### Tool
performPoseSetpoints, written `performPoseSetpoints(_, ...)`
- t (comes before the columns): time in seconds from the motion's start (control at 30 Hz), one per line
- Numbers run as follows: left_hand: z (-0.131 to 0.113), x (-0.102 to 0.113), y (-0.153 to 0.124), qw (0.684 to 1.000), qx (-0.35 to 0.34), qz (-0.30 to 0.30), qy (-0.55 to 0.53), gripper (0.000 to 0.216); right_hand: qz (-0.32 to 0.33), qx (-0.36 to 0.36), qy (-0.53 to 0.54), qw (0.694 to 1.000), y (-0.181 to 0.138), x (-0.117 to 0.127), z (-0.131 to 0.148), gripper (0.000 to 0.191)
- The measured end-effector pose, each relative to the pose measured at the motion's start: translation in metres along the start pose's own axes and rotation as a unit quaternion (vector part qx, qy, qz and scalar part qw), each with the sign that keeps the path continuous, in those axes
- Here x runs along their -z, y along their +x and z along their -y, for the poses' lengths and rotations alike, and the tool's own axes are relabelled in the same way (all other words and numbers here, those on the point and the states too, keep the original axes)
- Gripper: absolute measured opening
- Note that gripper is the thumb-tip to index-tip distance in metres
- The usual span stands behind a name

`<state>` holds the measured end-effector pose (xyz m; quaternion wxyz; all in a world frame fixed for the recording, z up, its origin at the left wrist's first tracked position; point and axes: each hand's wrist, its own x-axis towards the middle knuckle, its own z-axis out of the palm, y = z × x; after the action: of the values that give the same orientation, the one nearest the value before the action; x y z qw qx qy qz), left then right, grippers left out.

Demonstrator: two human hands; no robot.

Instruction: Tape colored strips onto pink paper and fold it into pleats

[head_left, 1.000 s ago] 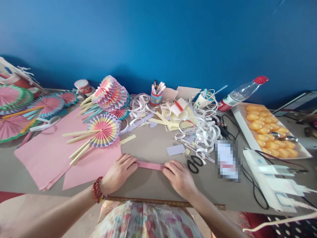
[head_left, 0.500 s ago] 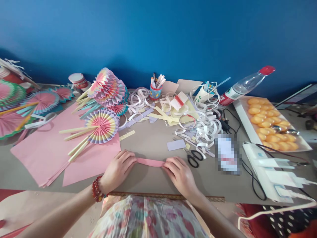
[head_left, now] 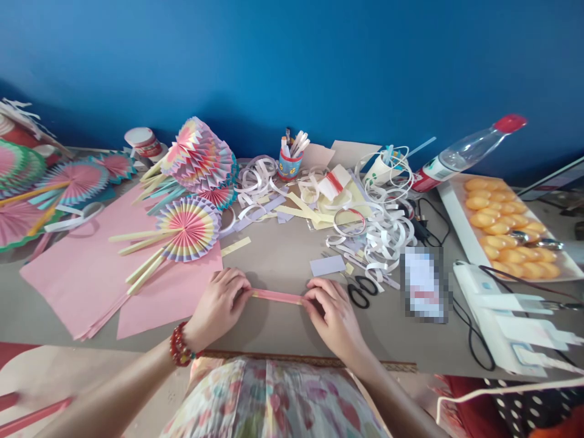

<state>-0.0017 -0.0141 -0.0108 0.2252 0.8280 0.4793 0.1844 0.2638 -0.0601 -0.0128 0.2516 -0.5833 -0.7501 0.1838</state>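
Note:
A narrow folded pink paper strip (head_left: 277,296) stretches between my two hands, just over the front part of the table. My left hand (head_left: 222,304) pinches its left end between thumb and fingers. At the other end, my right hand (head_left: 332,313) grips it the same way. Small yellowish bits show on the strip close to each hand. Left of my left hand lie large pink paper sheets (head_left: 82,286). On them rests a round pleated paper fan (head_left: 186,230) with pale yellow sticks. Black-handled scissors (head_left: 362,292) lie right of my right hand.
White paper curls (head_left: 387,237) pile up behind the scissors. A pen cup (head_left: 290,165), more pleated fans (head_left: 198,158) and a tilted plastic bottle (head_left: 465,152) stand along the blue wall. At right are a food tray (head_left: 449,198), a blurred-out item (head_left: 422,285) and a power strip (head_left: 483,316).
The pink strip has turned in my fingers, from a wider curved band to a narrower, straighter edge with yellowish bits showing. My fingers have lifted and curled more. The view has shifted slightly.

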Motion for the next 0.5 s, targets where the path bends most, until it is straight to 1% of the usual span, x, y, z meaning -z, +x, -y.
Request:
performPoseSetpoints(0.17,-0.0017,-0.0005,0.0004,1.000,0.014,0.001,0.010,0.014,0.005,-0.017,-0.010,1.000,-0.0013,-0.0021,0.0029,0.012)
performPoseSetpoints(0.5,-0.0053,0.0008,0.0032,0.999,0.034,0.005,0.017,0.011,-0.005,-0.020,-0.016,1.000,0.0008,-0.0033,0.0044,0.012)
